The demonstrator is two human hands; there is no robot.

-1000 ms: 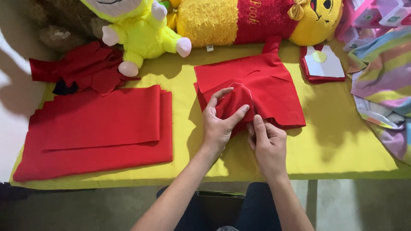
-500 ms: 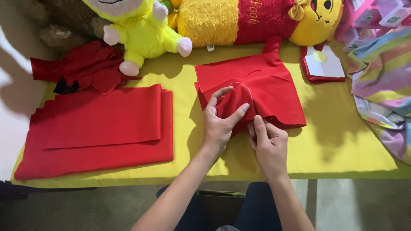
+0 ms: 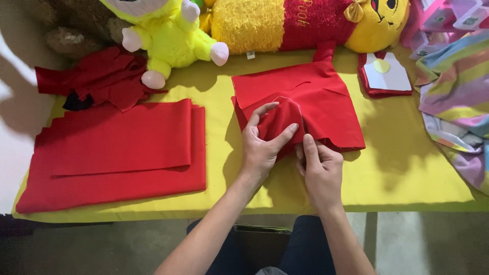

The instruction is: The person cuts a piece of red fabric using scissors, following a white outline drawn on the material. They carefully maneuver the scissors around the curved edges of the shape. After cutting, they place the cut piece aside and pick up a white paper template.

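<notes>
A piece of red fabric (image 3: 316, 97) with a white chalk curve drawn on it lies on the yellow table cover (image 3: 219, 117). My left hand (image 3: 262, 147) pinches a raised fold of that fabric between thumb and fingers. Right beside it, my right hand (image 3: 318, 170) grips the fabric's near edge, with the index finger pointing up along the fold. The two hands almost touch.
Folded red cloth (image 3: 117, 153) is stacked at the left, with crumpled red scraps (image 3: 94, 81) behind it. A yellow-green plush toy (image 3: 168, 38) and a long yellow-and-red plush (image 3: 305, 23) lie at the back. A white paper pattern on red cloth (image 3: 387, 76) and striped fabric (image 3: 458, 97) sit at the right.
</notes>
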